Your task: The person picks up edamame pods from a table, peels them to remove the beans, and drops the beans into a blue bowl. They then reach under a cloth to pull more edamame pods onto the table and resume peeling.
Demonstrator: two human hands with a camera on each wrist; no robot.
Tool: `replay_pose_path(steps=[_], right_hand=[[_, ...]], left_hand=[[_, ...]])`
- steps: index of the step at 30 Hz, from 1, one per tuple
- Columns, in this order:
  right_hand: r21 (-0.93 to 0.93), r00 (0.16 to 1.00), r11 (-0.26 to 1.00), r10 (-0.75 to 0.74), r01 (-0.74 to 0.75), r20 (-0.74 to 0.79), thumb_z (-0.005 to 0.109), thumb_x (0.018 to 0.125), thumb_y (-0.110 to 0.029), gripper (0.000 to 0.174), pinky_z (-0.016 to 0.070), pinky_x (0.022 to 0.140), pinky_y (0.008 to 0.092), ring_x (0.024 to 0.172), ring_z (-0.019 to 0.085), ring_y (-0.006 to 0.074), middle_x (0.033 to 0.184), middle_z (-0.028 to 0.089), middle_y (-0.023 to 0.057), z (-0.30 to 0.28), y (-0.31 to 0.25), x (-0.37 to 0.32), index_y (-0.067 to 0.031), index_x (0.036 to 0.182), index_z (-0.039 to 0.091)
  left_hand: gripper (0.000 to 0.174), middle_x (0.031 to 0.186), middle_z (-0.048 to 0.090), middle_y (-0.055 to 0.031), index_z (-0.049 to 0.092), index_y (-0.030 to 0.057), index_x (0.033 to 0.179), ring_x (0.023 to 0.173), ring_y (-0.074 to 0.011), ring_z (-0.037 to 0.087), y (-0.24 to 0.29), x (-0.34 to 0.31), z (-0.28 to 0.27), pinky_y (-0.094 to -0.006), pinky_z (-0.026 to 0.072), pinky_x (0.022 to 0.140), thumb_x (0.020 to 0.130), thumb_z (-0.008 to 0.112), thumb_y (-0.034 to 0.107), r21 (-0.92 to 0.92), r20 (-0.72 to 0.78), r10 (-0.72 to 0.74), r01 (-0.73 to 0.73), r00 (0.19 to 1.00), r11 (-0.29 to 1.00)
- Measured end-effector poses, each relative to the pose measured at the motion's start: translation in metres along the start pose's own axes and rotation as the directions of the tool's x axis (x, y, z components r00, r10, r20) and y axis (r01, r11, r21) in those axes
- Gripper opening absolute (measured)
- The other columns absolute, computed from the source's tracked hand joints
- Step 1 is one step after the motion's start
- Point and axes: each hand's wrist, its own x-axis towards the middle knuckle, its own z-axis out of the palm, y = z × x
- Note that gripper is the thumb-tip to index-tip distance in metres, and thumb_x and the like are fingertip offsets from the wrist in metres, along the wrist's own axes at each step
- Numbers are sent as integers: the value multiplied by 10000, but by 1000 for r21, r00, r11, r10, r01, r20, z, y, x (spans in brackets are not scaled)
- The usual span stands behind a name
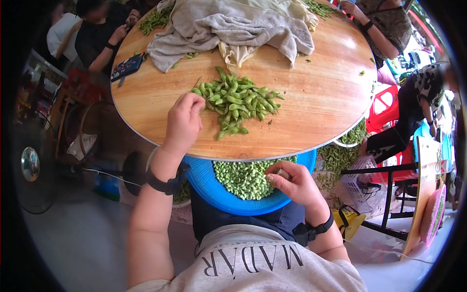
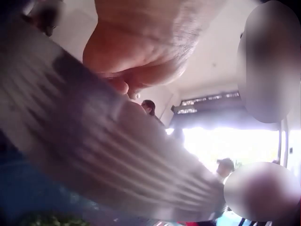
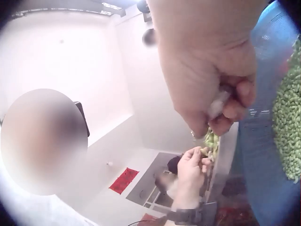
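Green pods (image 1: 236,102) lie heaped on the round wooden table (image 1: 311,117). At the heap's left edge is my left hand (image 1: 181,124), fingers bent; in the right wrist view this hand (image 3: 190,172) pinches a pod at its fingertips. My right hand (image 1: 299,185) hovers above the blue basin (image 1: 204,187), which holds shelled green beans (image 1: 243,180). Its fingers curl round a small whitish thing (image 3: 220,102), partly hidden and too unclear to name. In the left wrist view, my left hand (image 2: 136,47) is above the ribbed table edge (image 2: 127,141), its fingertips mostly hidden.
Crumpled grey cloths (image 1: 209,29) cover the table's far part, with more pods beside them. A dark patterned case (image 1: 127,67) lies at the left edge. Other people stand or sit around. At right are red stools (image 1: 383,109), pods on the floor and a crate (image 1: 362,182).
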Motion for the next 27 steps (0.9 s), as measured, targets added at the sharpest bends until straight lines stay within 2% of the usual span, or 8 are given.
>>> replay_pose_path(steps=[3, 5, 7, 11, 13, 18, 22, 27], right_hand=[[61, 998, 997, -47, 44, 45, 602, 844, -192, 209, 407, 571, 219, 629, 474, 58, 688, 558, 3, -1, -19, 6, 1, 925, 596], [164, 990, 978, -136, 129, 31, 519, 898, -225, 247, 372, 519, 205, 580, 440, 53, 653, 510, -8, 8, -23, 14, 10, 937, 582], [296, 987, 952, -112, 74, 114, 470, 921, -252, 284, 344, 493, 198, 554, 410, 49, 627, 470, -17, 12, -30, 25, 11, 930, 576], [363, 978, 932, -66, -10, 196, 405, 946, -296, 348, 317, 469, 192, 529, 379, 50, 602, 423, -26, 23, -34, 40, 4, 879, 569], [358, 964, 933, -61, -36, 257, 397, 947, -311, 366, 312, 465, 191, 530, 374, 51, 599, 414, -30, 29, -32, 44, -2, 855, 570], [343, 955, 936, -24, -83, 296, 415, 941, -309, 361, 337, 462, 197, 523, 390, 56, 594, 430, -27, 42, -30, 40, 4, 841, 565], [295, 967, 955, -32, -46, 255, 419, 942, -287, 320, 342, 460, 202, 526, 396, 58, 597, 430, -28, 46, -27, 35, -10, 862, 558], [353, 957, 935, -67, -39, 283, 399, 946, -320, 332, 310, 447, 200, 510, 368, 58, 595, 385, -44, 44, -28, 28, -27, 926, 552]], left_hand=[[86, 766, 592, -69, 553, 52, 943, 494, -65, 517, 9, -10, -5, -180, 393, 432, 889, 498, 90, -505, 130, -290, 315, 948, 804], [103, 766, 598, -80, 543, 43, 967, 516, -76, 534, 17, -25, -5, -183, 398, 444, 887, 498, 88, -587, 211, -335, 393, 918, 707], [157, 762, 604, -92, 531, 17, 1015, 540, -85, 552, 28, -42, -1, -186, 400, 454, 870, 517, 78, -645, 309, -356, 469, 882, 603], [155, 740, 614, -100, 552, -17, 974, 506, -88, 539, 39, -70, 0, -181, 394, 442, 836, 565, 54, -672, 397, -285, 488, 872, 556], [138, 713, 613, -97, 562, -21, 947, 481, -82, 522, 42, -80, 0, -176, 385, 423, 826, 578, 45, -605, 398, -297, 492, 868, 626], [95, 687, 617, -60, 618, -28, 878, 456, -60, 491, 47, -97, 4, -185, 384, 412, 794, 604, 13, -477, 305, -254, 379, 918, 793], [91, 589, 569, -14, 638, -28, 855, 486, -53, 501, 58, -104, 3, -198, 375, 434, 771, 610, -11, -196, 190, -58, 96, 980, 976], [65, 608, 579, -57, 643, -32, 802, 454, -84, 523, 54, -106, 9, -219, 387, 413, 754, 601, -33, -179, 163, 41, -11, 986, 984]])
